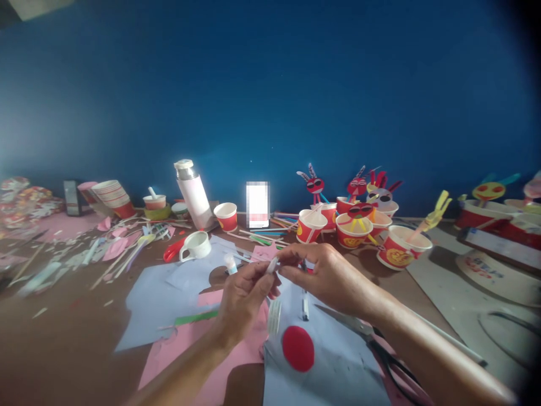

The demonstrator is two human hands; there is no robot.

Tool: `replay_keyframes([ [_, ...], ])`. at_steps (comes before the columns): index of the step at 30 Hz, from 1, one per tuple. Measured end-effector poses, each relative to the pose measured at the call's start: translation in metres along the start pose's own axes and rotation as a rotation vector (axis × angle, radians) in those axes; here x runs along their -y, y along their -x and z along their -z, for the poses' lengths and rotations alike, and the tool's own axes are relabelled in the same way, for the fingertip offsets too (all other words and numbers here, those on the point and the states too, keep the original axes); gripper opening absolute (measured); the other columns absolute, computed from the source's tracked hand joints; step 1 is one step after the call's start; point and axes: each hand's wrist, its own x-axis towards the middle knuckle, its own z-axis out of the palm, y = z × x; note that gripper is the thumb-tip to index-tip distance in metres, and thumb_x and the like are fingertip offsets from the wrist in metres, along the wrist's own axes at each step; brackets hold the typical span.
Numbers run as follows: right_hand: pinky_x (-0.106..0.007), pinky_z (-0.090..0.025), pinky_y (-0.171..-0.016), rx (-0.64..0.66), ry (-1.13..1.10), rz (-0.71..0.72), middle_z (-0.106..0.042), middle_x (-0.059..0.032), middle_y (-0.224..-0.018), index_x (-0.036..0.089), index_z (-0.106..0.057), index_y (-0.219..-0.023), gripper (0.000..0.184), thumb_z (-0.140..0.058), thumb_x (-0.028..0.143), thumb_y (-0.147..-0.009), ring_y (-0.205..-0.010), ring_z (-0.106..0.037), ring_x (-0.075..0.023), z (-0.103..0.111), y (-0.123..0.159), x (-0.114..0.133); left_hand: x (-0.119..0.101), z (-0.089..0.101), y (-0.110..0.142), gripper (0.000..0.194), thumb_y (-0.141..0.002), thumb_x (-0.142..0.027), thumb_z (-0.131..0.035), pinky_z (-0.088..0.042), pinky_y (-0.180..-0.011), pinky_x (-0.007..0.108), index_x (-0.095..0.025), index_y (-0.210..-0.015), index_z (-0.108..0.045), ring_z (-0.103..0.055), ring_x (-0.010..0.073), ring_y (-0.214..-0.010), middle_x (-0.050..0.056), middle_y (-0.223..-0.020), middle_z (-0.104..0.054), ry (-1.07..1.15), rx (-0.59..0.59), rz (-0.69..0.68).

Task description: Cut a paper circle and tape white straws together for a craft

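My left hand [249, 287] is closed, its thumb and finger pinching a small white piece [273, 264], perhaps paper. From the right, my right hand [315, 268] meets it with fingertips pinched at the same piece. Below the hands, a red paper oval [298, 348] lies on a pale sheet [325, 372]. Scissors [372, 335] with black handles lie partly under my right forearm. Just below my right hand is a slim marker-like stick [305, 307]. Pink paper [169, 361] and a green strip [196, 317] lie beside my left wrist.
Paper cups [353, 231] holding red paper-faced figures stand at the back right. A white thermos [194, 197], a white mug [196, 246] and red-handled scissors [173, 249] are at the back left. Paper scraps [118, 248] and sticks litter the left side. A blue wall [270, 101] rises behind.
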Motion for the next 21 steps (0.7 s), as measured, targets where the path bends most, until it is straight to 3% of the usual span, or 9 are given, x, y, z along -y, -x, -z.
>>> replay_keyframes([
  [7, -0.019, -0.041, -0.059, -0.076, 0.065, 0.0, -0.07, 0.0042, -0.077, 0.023, -0.071, -0.084, 0.022, -0.053, 0.013, -0.08, -0.067, -0.062, -0.0107, 0.0024, 0.0, -0.0035, -0.0031, 0.0008, -0.0009, 0.023, -0.085, -0.033, -0.055, -0.045, -0.058, 0.024, -0.014, -0.077, -0.064, -0.056, 0.0127, -0.06, 0.003, -0.07, -0.061, -0.069, 0.031, 0.011],
  [21, -0.02, -0.038, -0.054, -0.071, 0.156, -0.01, -0.069, 0.0034, -0.071, 0.022, -0.07, -0.082, 0.018, -0.054, 0.015, -0.08, -0.06, -0.06, -0.0105, 0.0021, 0.0008, -0.0025, -0.007, -0.0018, -0.0001, 0.023, -0.084, -0.034, -0.055, -0.045, -0.053, 0.024, -0.014, -0.075, -0.062, -0.054, 0.0126, -0.057, 0.002, -0.068, -0.059, -0.041, 0.05, 0.042],
])
